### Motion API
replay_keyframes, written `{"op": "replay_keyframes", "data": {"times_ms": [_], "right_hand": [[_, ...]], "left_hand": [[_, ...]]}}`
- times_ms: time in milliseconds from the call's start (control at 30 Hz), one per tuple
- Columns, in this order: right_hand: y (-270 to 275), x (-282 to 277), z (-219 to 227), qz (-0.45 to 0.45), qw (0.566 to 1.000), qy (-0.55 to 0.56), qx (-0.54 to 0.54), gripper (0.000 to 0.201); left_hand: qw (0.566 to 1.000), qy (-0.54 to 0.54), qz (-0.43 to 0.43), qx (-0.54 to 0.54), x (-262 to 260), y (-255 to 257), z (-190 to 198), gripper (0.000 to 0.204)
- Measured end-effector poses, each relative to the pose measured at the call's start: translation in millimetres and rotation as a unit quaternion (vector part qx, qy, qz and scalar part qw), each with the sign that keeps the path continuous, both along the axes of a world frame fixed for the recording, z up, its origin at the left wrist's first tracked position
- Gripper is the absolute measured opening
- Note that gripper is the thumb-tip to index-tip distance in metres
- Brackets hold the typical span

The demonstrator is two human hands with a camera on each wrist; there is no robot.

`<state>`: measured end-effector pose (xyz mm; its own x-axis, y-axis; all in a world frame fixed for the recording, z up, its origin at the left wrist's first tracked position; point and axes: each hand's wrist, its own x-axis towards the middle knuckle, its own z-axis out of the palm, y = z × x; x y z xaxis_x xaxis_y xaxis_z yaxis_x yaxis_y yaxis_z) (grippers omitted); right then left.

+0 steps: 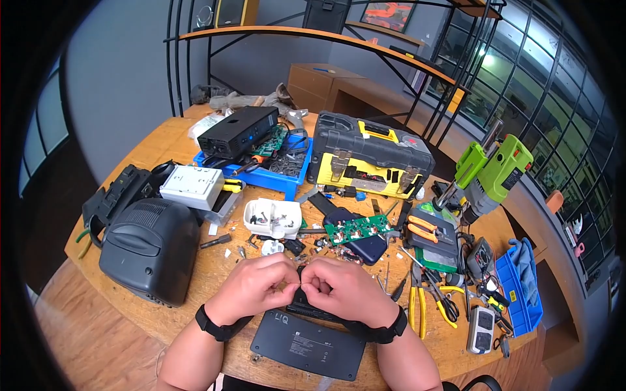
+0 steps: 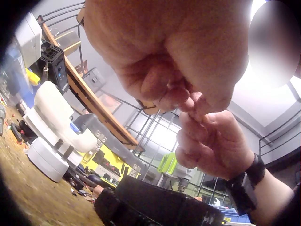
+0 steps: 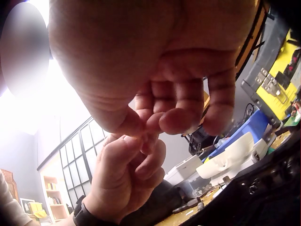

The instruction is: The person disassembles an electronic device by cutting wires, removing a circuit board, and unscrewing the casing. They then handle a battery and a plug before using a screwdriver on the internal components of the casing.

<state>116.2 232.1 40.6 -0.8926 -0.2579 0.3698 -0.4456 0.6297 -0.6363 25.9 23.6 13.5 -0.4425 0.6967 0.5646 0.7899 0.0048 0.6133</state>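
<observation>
My left hand and right hand meet at their fingertips above a black device housing. On the left hand, thumb and forefinger pinch together, with the other fingers curled. The right hand also brings thumb and forefinger together, its remaining fingers bent. I cannot tell whether something small sits between the fingertips. The housing shows dark inner parts in the right wrist view. Nearest me lies a flat black cover with handwritten letters and a printed label.
Left stands a bulky black casing. Ahead are a white tray of small parts, a green circuit board, a blue bin and a black-yellow toolbox. Yellow-handled pliers and a green drill are right.
</observation>
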Motion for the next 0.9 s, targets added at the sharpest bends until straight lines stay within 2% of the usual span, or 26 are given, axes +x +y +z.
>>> {"op": "replay_keyframes", "data": {"times_ms": [233, 667, 900], "right_hand": [[-0.2, 0.9, 2.6, -0.031, 1.000, 0.003, -0.002, 0.016], [1.2, 1.3, 4.9, -0.009, 1.000, 0.015, 0.026, 0.014], [4.2, 2.0, 7.0, -0.016, 1.000, 0.006, -0.017, 0.014]], "left_hand": [[1.000, -0.010, 0.004, 0.014, -1.2, -0.9, -2.4, 0.015], [1.000, 0.003, 0.000, 0.015, -0.4, -0.3, -0.8, 0.014], [0.998, -0.049, 0.007, 0.039, 0.2, -2.0, -0.9, 0.016]]}}
